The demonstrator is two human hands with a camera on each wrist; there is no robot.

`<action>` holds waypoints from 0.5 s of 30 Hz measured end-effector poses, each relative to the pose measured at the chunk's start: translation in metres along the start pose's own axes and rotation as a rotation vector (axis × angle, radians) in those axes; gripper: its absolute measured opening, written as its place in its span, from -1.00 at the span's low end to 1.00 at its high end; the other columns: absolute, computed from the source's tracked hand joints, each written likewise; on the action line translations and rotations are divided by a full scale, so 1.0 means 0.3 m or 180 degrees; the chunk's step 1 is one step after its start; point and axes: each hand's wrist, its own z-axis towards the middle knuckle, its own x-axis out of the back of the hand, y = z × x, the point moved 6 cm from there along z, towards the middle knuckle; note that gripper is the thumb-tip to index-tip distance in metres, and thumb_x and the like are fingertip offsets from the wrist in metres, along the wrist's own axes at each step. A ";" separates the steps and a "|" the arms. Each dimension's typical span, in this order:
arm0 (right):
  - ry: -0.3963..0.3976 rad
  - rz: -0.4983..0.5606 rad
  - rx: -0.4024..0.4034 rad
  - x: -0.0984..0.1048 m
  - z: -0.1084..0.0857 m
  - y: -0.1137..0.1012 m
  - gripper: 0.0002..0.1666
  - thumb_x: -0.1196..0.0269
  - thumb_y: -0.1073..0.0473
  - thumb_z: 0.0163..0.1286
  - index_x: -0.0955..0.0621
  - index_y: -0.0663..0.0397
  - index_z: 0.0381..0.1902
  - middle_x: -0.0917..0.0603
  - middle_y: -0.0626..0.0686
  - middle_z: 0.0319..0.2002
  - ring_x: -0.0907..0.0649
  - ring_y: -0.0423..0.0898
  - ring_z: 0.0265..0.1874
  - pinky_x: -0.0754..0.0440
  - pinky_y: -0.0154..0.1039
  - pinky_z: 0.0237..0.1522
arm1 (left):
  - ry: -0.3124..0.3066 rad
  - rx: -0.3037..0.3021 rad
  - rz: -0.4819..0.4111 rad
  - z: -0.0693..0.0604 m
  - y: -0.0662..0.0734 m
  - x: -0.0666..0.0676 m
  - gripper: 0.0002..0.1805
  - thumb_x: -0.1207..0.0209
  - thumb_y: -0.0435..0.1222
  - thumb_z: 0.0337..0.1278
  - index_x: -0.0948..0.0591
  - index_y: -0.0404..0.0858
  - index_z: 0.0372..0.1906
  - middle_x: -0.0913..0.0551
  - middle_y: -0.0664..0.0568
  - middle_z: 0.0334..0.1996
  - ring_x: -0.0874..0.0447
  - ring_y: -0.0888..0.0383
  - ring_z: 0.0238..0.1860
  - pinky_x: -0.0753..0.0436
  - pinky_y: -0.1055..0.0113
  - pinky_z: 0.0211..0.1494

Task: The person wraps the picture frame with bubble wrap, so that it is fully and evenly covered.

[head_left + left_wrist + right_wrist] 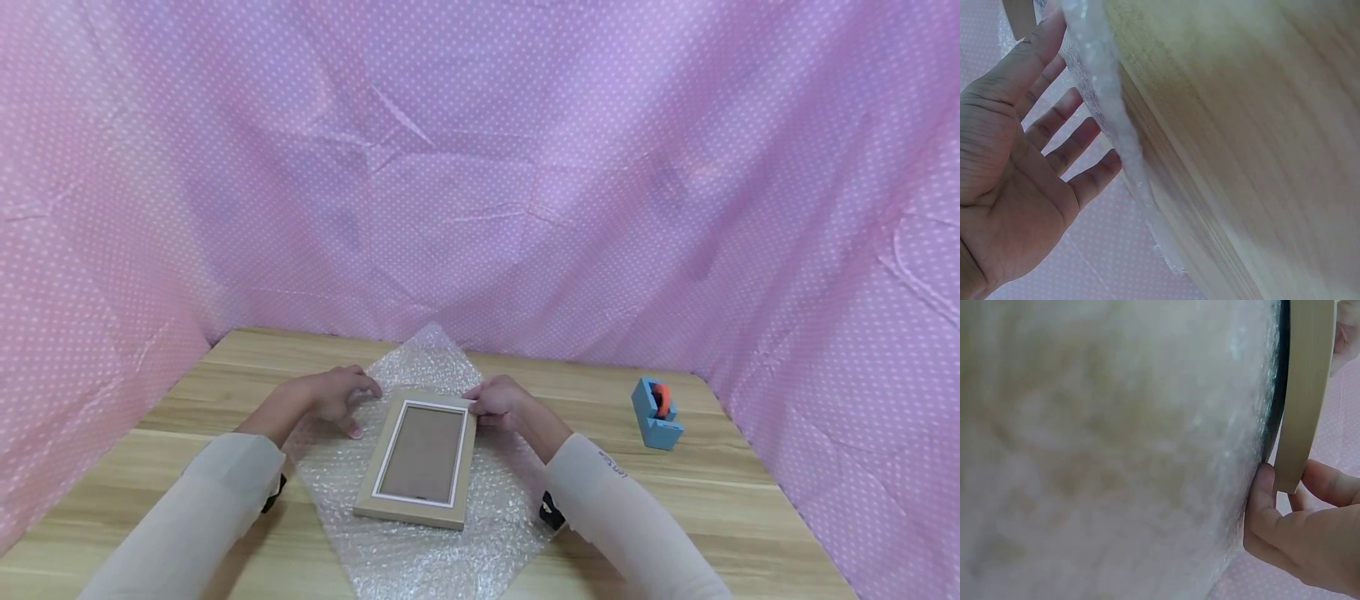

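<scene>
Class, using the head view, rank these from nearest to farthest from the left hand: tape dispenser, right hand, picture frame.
1. Picture frame, just right of the left hand.
2. Right hand, at the frame's upper right corner.
3. Tape dispenser, off beyond the right hand.

You face a wood-grained counter (600, 408), with creased pink-and-lilac, white-dotted cloth (480, 208) hanging along its far, left and right sides.

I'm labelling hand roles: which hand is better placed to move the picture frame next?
Probably the right hand: it grips the picture frame at a far corner, while the left hand is apart from it, at the bubble wrap.
</scene>
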 end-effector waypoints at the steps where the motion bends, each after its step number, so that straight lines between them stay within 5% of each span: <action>1: -0.0008 -0.0039 0.0010 0.001 -0.001 -0.002 -0.65 -0.14 0.64 0.32 -0.62 0.52 0.05 -0.72 0.13 -0.29 -0.70 -0.14 -0.39 -0.75 -0.31 -0.22 | -0.0001 0.0002 -0.0002 0.000 0.000 0.000 -0.23 -0.59 -0.19 -0.22 -0.60 -0.11 0.26 -0.45 -0.20 0.29 -0.36 -0.36 0.34 -0.34 -0.41 0.36; 7: 0.0031 -0.0494 0.0203 0.012 -0.005 -0.014 -0.65 -0.20 0.63 0.24 -0.66 0.42 -0.03 -0.66 0.07 -0.37 -0.53 -0.22 -0.57 -0.61 -0.38 -0.40 | 0.0014 0.0011 0.0022 0.000 0.000 0.000 -0.24 -0.59 -0.20 -0.21 -0.60 -0.11 0.26 -0.46 -0.20 0.28 -0.37 -0.36 0.34 -0.35 -0.40 0.36; 15: 0.0223 -0.0914 0.0463 0.020 -0.011 -0.025 -0.66 -0.29 0.60 0.19 -0.68 0.41 -0.06 -0.75 0.16 -0.22 -0.72 -0.05 -0.30 -0.75 -0.24 -0.12 | 0.0016 0.0009 0.0033 -0.007 0.005 0.003 -0.24 -0.59 -0.20 -0.20 -0.60 -0.12 0.26 -0.45 -0.20 0.28 -0.34 -0.38 0.35 -0.34 -0.40 0.36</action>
